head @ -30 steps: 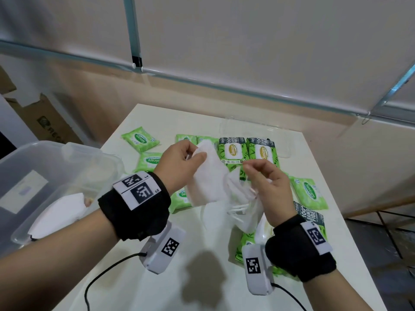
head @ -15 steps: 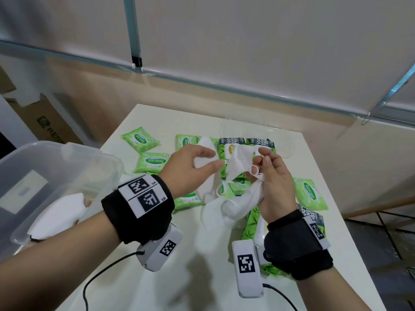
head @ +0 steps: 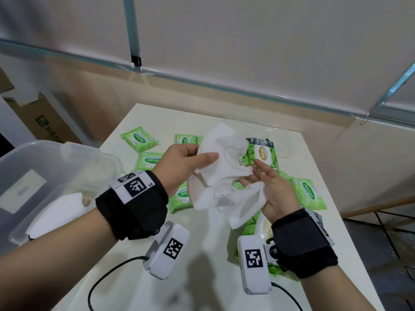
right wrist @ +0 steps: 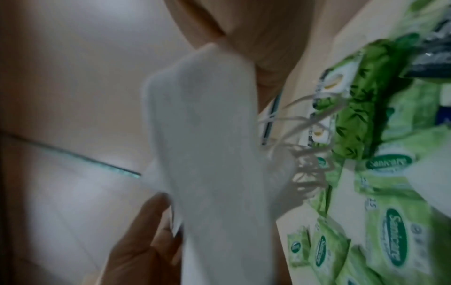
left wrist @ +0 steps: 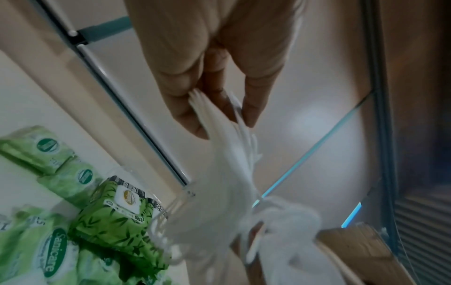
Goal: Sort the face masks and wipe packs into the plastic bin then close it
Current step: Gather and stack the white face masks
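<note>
The clear plastic bin (head: pixel 33 167) at the table's left edge holds a white mask (head: pixel 56 212) (its lid is off). Over the white table (head: pixel 202 277) strewn with green wipe packs (head: pixel 311 194), the left hand (head: pixel 179 163) pinches a face mask (head: pixel 221 158) between thumb and fingers, while the right hand (head: pixel 272 191), palm up with fingers loosely spread, cradles more crumpled masks (head: pixel 233 202). A cardboard box (head: pixel 42 122) stands against the beige wall behind.

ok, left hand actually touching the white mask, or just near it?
Touching. In the head view the left hand pinches the upper white mask, thumb lying across its front. The left wrist view shows the mask's edge caught between its fingers.
</note>
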`<state>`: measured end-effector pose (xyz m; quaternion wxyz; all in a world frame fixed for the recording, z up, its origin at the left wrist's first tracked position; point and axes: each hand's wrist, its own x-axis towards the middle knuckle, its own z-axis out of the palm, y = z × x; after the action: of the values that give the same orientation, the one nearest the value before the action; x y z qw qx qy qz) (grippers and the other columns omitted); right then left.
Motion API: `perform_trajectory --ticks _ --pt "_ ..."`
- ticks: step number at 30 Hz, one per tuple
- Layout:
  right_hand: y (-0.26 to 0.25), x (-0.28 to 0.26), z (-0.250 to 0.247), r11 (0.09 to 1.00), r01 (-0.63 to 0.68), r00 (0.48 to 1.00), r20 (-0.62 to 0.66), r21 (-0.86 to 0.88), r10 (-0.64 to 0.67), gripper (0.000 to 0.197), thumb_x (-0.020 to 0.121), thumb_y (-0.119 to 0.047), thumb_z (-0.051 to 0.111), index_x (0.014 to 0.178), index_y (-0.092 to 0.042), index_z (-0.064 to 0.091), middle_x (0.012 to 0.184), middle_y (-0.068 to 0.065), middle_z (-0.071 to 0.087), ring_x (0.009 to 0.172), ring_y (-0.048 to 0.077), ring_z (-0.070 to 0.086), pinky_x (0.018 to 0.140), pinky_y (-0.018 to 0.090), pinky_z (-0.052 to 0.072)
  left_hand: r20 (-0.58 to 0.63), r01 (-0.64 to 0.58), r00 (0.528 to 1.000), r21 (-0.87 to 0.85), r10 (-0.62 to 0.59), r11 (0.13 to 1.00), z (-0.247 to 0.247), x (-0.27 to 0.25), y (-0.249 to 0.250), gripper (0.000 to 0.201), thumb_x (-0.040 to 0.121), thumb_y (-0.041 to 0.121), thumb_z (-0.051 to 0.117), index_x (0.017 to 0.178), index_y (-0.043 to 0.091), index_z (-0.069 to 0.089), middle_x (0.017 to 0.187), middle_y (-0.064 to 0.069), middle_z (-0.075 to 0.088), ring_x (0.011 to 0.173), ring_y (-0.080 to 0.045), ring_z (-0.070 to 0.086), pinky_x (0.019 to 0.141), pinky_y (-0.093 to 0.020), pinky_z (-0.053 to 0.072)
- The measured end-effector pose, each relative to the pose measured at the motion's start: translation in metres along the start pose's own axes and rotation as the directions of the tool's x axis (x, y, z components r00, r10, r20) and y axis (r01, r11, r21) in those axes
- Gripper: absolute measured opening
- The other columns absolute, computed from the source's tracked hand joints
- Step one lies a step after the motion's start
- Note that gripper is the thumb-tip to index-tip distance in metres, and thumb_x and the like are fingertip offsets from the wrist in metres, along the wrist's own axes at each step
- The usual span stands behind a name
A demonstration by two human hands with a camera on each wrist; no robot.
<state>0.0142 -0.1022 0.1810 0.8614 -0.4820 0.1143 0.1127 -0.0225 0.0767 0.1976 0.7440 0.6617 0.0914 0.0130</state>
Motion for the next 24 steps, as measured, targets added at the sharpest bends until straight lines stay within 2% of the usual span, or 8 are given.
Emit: perform_trajectory --ticks 4,7,10,14,15,17,19,24 --pt "0.003 0.001 -0.003 0.991 -0.078 0.997 -0.006 -0.106 0.078 0.023 0.103 -0.016 0.035 0.107 -0.008 0.056 0.089 0.008 0.058 0.055 0.011 0.066 0.040 0.020 0.048 -0.022 -0.009 1.000 -0.040 0.008 0.999 0.000 0.001 -0.001 0.020 0.082 0.007 0.067 0.099 -0.003 0.068 0.101 -0.017 0.070 0.085 -0.025 0.066 0.085 -0.038 0.053" --pt "0.002 -0.001 -0.002 0.946 -0.165 0.981 0.051 -0.279 0.186 0.030 0.098 -0.038 0.042 0.093 -0.014 0.059 0.082 0.003 0.061 0.034 0.004 0.043 0.032 0.015 0.034 -0.031 -0.007 1.000 -0.042 0.006 0.999 0.000 0.001 -0.002 0.020 0.081 0.007 0.067 0.098 -0.003 0.067 0.101 -0.017 0.070 0.084 -0.024 0.066 0.084 -0.038 0.053" --pt "-0.002 -0.006 0.001 0.908 -0.158 0.968 0.121 -0.389 0.220 0.036 0.085 -0.047 0.054 0.097 -0.013 0.060 0.080 -0.003 0.064 0.034 0.003 0.023 0.030 0.013 0.024 -0.025 -0.006 1.000 -0.018 0.006 1.000 0.000 0.001 -0.005 0.020 0.080 0.007 0.068 0.097 -0.003 0.068 0.099 -0.019 0.070 0.083 -0.025 0.065 0.083 -0.038 0.053" --pt "-0.002 -0.009 0.001 0.908 -0.062 0.992 0.075 -0.414 0.102 0.026 0.074 -0.021 0.073 0.094 -0.018 0.057 0.080 -0.004 0.055 0.033 0.002 0.028 0.031 0.015 0.025 -0.054 -0.003 0.999 0.103 0.009 0.995 -0.003 0.002 -0.008 0.018 0.079 0.008 0.072 0.091 -0.004 0.068 0.088 -0.021 0.067 0.074 -0.023 0.061 0.075 -0.036 0.050" --pt "-0.002 -0.007 -0.001 0.912 -0.036 0.998 0.030 -0.408 0.053 0.035 0.074 -0.013 0.075 0.103 -0.016 0.056 0.088 -0.001 0.059 0.036 0.001 0.036 0.032 0.015 0.029 -0.071 0.009 0.997 0.116 -0.001 0.993 -0.004 0.003 -0.008 0.019 0.078 0.009 0.072 0.089 -0.005 0.068 0.088 -0.022 0.067 0.074 -0.024 0.061 0.075 -0.037 0.050" --pt "-0.002 -0.005 -0.005 0.896 0.024 0.999 -0.028 -0.444 -0.041 0.061 0.070 -0.005 0.078 0.124 -0.017 0.052 0.115 0.002 0.059 0.059 0.004 0.056 0.036 0.016 0.036 -0.098 0.040 0.995 0.107 -0.029 0.994 -0.006 0.004 -0.008 0.016 0.078 0.010 0.072 0.083 -0.004 0.068 0.086 -0.019 0.068 0.071 -0.024 0.061 0.073 -0.036 0.050" --pt "-0.002 -0.007 -0.005 0.826 0.115 0.993 0.058 -0.551 -0.099 0.067 0.067 -0.002 0.079 0.125 -0.024 0.056 0.124 -0.006 0.057 0.081 0.010 0.062 0.040 0.015 0.039 -0.094 0.068 0.994 0.078 -0.060 0.995 -0.006 0.004 -0.007 0.013 0.080 0.011 0.071 0.078 -0.002 0.067 0.083 -0.017 0.068 0.070 -0.025 0.061 0.071 -0.033 0.049" --pt "0.005 -0.018 0.005 0.618 0.316 0.926 0.375 -0.720 -0.037 0.067 0.065 0.000 0.081 0.122 -0.028 0.062 0.126 -0.016 0.059 0.054 0.001 0.054 0.042 0.018 0.039 -0.008 0.096 0.995 0.013 -0.095 0.995 0.001 -0.001 -0.004 0.025 0.083 0.013 0.067 0.097 -0.008 0.068 0.101 -0.027 0.067 0.081 -0.029 0.063 0.083 -0.041 0.051"
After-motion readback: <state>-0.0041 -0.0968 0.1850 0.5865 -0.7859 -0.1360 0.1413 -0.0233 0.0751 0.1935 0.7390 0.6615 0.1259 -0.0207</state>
